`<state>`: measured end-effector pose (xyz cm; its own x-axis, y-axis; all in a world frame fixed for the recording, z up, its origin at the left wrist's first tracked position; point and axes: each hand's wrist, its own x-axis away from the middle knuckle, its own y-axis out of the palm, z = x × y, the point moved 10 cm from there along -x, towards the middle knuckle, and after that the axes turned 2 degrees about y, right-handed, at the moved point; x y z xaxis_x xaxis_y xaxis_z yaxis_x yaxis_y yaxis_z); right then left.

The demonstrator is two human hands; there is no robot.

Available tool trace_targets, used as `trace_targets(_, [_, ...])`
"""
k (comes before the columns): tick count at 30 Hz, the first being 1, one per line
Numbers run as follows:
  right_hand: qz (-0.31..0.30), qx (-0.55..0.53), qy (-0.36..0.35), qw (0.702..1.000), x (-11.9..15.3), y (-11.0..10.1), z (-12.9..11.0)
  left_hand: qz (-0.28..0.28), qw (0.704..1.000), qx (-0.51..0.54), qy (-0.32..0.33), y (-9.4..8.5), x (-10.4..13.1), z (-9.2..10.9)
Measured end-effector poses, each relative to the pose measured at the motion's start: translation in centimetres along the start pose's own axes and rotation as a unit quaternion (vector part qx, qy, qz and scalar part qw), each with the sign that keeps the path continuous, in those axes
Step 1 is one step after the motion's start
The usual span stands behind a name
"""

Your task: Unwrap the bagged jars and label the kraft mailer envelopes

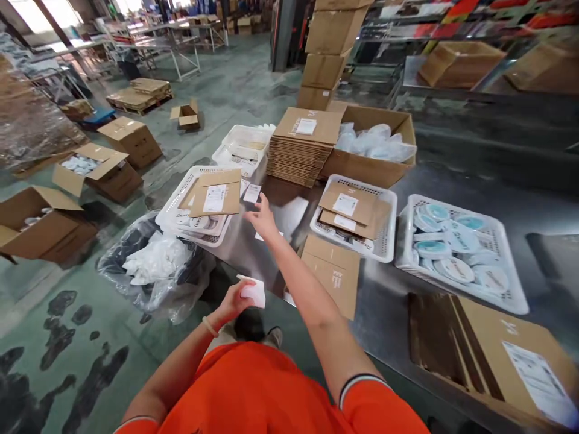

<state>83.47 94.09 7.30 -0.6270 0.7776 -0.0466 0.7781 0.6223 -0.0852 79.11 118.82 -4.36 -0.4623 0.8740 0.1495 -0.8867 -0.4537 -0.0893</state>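
Observation:
My left hand (234, 301) is closed on a small white paper slip (254, 293) in front of my body, by the table's near edge. Over the table my right hand (264, 217) reaches forward with its fingers apart and nothing in them. Just beyond its fingertips lies a printed white label (252, 193). To its left, a white basket (174, 211) carries flat cardboard mailers, the top mailer (215, 199) bearing a label. A flat brown cardboard piece (332, 271) lies beneath and right of my right forearm.
A stack of flat cardboard (299, 144) and an open carton (371, 166) with clear bags stand behind. To the right are a basket of mailers (389, 232), a basket of round teal-and-white packs (511, 271) and larger cardboard pieces (511, 349). A lined bin (113, 268) stands at left.

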Motion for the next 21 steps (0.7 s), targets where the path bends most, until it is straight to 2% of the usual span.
trace_targets(2, [-0.06,-0.001,0.026,0.998,5.3,-1.7,2.4,0.013,0.999,0.034,-0.002,-0.1,0.1,0.7])
trace_targets(5, [-0.207,-0.046,0.152,0.965,15.6,-3.0,8.1,0.035,0.992,0.12,-0.025,-0.1,-0.4,1.4])
trace_targets(7, [-0.247,-0.083,0.201,0.944,21.3,-3.0,10.6,0.052,0.984,0.162,-0.054,-0.1,-1.3,1.3])
trace_targets(8, [-0.24,-0.094,0.215,0.942,23.1,-3.0,11.5,0.066,0.979,0.175,-0.075,-0.1,-2.0,0.9])
trace_targets(11, [-0.133,-0.101,0.232,0.958,25.2,-3.7,13.4,0.123,0.958,0.205,-0.162,0.2,-3.3,-1.3])
trace_targets(13, [-0.03,-0.095,0.227,0.969,25.3,-5.4,13.8,0.126,0.941,0.222,-0.222,1.6,-3.0,-3.0])
trace_targets(14, [0.013,-0.092,0.221,0.971,25.2,-6.4,13.9,0.109,0.938,0.224,-0.239,2.5,-2.6,-3.5])
trace_targets(16, [0.067,-0.078,0.207,0.973,25.4,-8.0,13.7,0.046,0.949,0.206,-0.233,4.8,-1.6,-3.6])
trace_targets(19, [0.078,-0.042,0.191,0.978,25.9,-9.5,13.5,-0.056,0.974,0.141,-0.167,7.7,-0.1,-2.6])
trace_targets(21, [0.071,-0.025,0.194,0.978,26.5,-10.3,13.6,-0.088,0.979,0.107,-0.147,9.0,0.5,-2.3])
